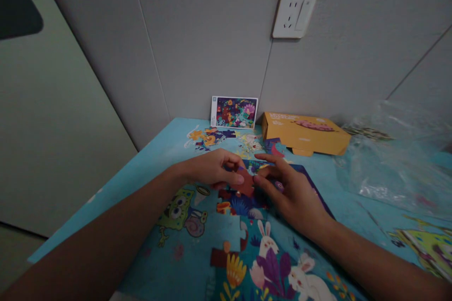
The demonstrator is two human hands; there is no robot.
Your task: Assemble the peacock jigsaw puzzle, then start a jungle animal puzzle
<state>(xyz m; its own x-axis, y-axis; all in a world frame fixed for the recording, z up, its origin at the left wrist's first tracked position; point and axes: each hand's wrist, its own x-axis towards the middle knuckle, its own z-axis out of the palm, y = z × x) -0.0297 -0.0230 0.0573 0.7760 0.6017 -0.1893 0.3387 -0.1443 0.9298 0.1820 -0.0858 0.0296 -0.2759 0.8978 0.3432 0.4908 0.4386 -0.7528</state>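
A reddish-brown jigsaw puzzle piece [246,184] is held up over the partly joined puzzle. My left hand [215,169] pinches it between thumb and curled fingers from the left. On its right edge, my right hand [287,188] closes thumb and a fingertip, while the index finger stays extended above. Below both hands lies the joined puzzle [278,263], with white rabbits, a purple plant and yellow flowers; its left side is uneven, and a gap shows the blue table. My hands cover part of its upper area.
A picture card [236,113] leans on the wall. Beside it sits a yellow box [305,134], with a loose piece [274,147] in front. More joined pieces [208,138] lie at the back left. Crumpled clear plastic [395,169] covers the right of the blue cartoon-printed table [141,169].
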